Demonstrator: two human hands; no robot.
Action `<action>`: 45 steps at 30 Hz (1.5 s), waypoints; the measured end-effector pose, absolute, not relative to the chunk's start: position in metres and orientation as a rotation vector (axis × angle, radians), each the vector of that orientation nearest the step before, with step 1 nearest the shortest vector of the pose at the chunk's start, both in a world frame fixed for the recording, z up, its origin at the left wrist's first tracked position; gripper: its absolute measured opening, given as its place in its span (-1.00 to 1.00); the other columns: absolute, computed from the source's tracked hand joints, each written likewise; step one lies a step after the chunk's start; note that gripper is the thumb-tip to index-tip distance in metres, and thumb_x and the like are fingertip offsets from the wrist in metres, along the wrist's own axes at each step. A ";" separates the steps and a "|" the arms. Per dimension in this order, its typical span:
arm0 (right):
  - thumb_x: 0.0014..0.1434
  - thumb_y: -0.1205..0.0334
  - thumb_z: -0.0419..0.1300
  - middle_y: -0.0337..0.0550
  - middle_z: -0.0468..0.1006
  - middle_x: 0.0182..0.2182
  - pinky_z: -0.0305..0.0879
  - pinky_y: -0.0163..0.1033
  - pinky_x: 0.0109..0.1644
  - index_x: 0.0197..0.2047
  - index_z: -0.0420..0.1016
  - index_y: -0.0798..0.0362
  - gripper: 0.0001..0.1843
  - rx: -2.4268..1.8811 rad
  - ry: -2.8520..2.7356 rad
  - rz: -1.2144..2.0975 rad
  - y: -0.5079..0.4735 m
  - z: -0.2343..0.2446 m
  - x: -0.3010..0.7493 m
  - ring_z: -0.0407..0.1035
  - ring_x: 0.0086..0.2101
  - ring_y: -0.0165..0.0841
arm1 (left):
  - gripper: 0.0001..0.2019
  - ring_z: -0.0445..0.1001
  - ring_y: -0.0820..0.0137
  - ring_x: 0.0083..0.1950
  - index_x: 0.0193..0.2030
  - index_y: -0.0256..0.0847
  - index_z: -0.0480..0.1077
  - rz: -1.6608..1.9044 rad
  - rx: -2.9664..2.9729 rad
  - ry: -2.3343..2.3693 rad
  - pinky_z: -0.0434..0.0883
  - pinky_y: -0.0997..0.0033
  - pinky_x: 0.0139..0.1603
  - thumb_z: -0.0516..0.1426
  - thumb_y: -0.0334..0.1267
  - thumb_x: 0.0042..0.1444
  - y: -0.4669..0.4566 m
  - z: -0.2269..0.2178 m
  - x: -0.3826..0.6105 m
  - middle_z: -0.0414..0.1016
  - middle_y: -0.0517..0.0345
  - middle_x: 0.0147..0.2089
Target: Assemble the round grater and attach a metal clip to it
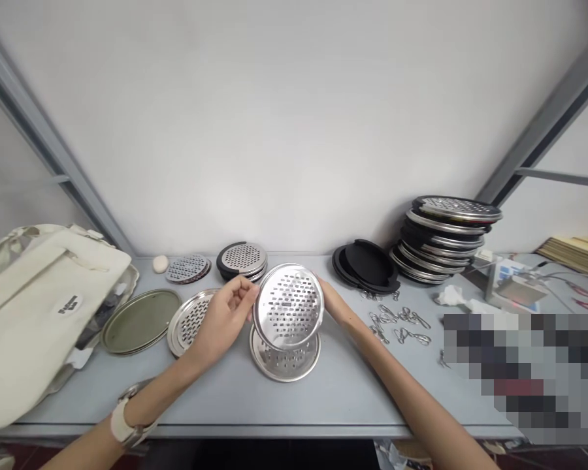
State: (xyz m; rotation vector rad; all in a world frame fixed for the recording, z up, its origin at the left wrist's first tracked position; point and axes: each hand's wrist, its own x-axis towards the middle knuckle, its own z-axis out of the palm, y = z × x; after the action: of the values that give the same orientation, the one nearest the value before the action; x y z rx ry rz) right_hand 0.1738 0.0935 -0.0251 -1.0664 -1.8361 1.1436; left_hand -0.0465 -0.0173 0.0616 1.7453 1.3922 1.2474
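A round metal grater (289,307) is held up and tilted toward me between my two hands. My left hand (230,310) pinches its left rim, the thumb along the edge and the other fingers curled. At the right rim, my right hand (329,297) grips the same grater from behind, its fingers mostly hidden by the disc. Just below, another round grater plate (287,369) lies flat on the table, partly covered by the raised one. Left of it, behind my left wrist, lies a further grater plate (179,326).
On the table (353,398) stand green round trays (140,320), small grater discs (186,267), a black-edged grater stack (242,258), black round trays (370,264), metal clips (411,336) and a tall grater stack (441,241). A cream bag (44,320) is at left.
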 end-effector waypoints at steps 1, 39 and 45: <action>0.29 -0.31 -0.31 -0.20 0.38 -0.64 0.17 -0.26 -0.49 -0.39 0.44 0.10 -0.25 -1.068 -1.802 1.157 0.094 -0.025 0.174 0.21 -0.58 -0.37 | -0.68 0.31 0.51 -0.52 -0.35 -0.20 0.30 1.225 1.641 1.360 0.30 0.53 -0.47 0.06 0.03 0.23 -0.017 0.052 -0.047 0.28 0.32 -0.55; 0.33 0.01 -0.04 -0.40 0.26 -0.68 0.02 -0.32 -0.48 -0.25 0.33 0.01 -0.72 -1.135 -2.236 0.728 0.081 -0.034 0.170 0.17 -0.62 -0.42 | -0.53 0.23 0.13 0.29 0.34 -0.18 0.12 1.077 2.177 1.798 0.34 0.04 0.22 -0.09 -0.33 0.30 -0.088 -0.074 -0.049 0.13 -0.14 0.30; 0.33 0.03 -0.05 -0.37 0.29 -0.65 0.04 -0.32 -0.46 -0.28 0.32 0.01 -0.72 -1.132 -2.244 0.713 0.081 -0.033 0.170 0.20 -0.59 -0.41 | -0.46 0.14 0.12 0.33 0.39 -0.06 0.01 1.002 2.298 1.798 0.30 0.04 0.23 -0.06 -0.36 0.28 -0.091 -0.066 -0.046 0.06 -0.10 0.33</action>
State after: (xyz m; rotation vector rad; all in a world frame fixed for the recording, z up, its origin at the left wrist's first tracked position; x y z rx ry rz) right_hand 0.1695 0.0812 -0.0331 -1.1319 -2.2436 0.7134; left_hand -0.0464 -0.0906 -0.0664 2.2982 1.7982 1.0019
